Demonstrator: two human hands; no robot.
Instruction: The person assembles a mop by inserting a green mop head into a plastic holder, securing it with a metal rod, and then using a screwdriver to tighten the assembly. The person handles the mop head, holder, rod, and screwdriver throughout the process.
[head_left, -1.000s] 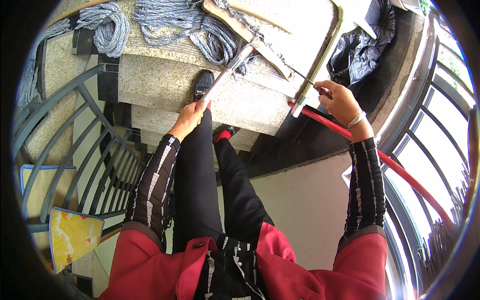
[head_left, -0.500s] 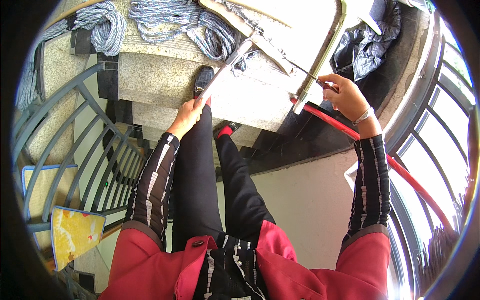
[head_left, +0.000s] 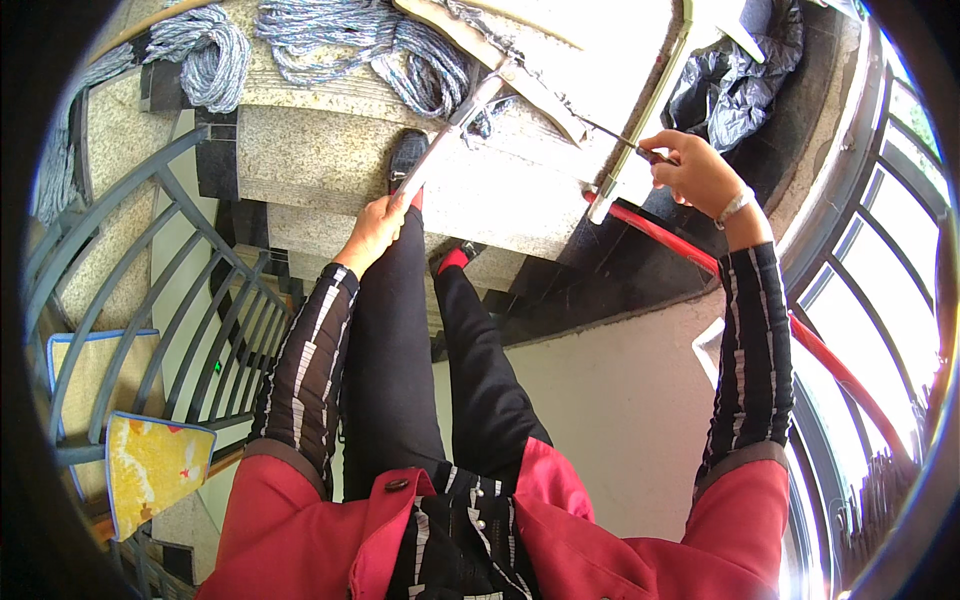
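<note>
My left hand (head_left: 375, 230) is wrapped round the near end of a pale pole (head_left: 455, 127), which slants up and away over the stair steps. At its far end the pole meets a flat wooden crossbar (head_left: 535, 92) with dark twisted strands along it. My right hand (head_left: 700, 175) grips the dark handle of what looks like a screwdriver (head_left: 612, 134). Its thin shaft points left, with the tip close to the crossbar's near end; I cannot tell whether they touch.
Grey-blue rope coils (head_left: 325, 40) lie on the upper step. A black plastic bag (head_left: 735, 105) is at the far right. A yellowish metal pole (head_left: 640, 125) and a red pole (head_left: 665, 238) lie by my right hand. Railings (head_left: 190, 215) stand left; a yellow mat (head_left: 155, 465) hangs there.
My right hand has shifted slightly right and turned, with the screwdriver in it; its shaft stays near the crossbar's end. My left hand and the pole have hardly moved.
</note>
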